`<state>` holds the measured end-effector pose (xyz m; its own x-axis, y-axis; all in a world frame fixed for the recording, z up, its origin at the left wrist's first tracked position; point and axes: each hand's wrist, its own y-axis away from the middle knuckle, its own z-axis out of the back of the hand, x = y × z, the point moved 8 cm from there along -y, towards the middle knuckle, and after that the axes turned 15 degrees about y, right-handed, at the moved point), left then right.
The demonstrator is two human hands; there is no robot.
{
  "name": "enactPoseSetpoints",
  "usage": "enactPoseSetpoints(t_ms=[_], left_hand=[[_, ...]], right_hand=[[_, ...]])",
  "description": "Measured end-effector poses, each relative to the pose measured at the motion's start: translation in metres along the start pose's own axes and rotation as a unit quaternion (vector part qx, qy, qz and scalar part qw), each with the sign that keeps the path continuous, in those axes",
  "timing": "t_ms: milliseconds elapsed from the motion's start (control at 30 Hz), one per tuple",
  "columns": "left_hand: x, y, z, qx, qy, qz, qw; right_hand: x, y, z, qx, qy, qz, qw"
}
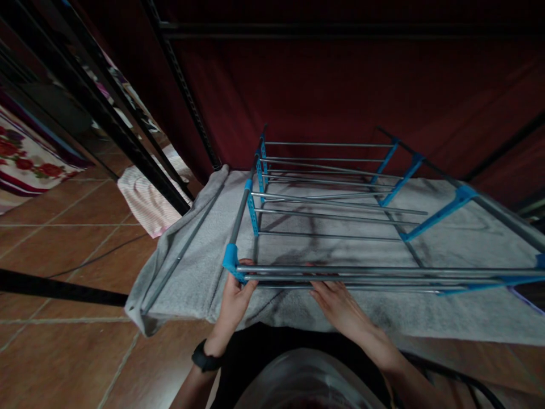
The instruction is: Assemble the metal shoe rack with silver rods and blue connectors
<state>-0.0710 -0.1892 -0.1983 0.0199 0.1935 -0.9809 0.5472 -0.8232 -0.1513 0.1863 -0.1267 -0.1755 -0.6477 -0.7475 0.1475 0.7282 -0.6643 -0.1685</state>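
Note:
A shoe-rack-like frame of grey metal tubes and blue plastic connectors lies on a grey blanket. My left hand, with a dark band on its wrist, is at the near left corner. Its thumb and fingers close round the end of a metal rod beside a blue corner connector. My right hand is farther along the near rods, its fingers curled round them and partly hidden behind the tubes.
One loose metal tube lies on the left of the grey blanket. A dark red cloth hangs behind the rack. Black metal posts stand at left, near a striped cloth on the tiled floor.

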Motion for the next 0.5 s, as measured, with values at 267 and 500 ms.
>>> enactPoseSetpoints(t_ms=[267,500], left_hand=[[-0.011,0.0,-0.003,-0.026,-0.017,-0.017,0.999],[-0.014,-0.001,-0.004,-0.027,-0.02,-0.031,0.999]], right_hand=[[-0.004,-0.001,0.004,-0.033,-0.126,-0.019,0.991],[-0.015,0.0,-0.017,-0.01,-0.404,-0.129,0.906]])
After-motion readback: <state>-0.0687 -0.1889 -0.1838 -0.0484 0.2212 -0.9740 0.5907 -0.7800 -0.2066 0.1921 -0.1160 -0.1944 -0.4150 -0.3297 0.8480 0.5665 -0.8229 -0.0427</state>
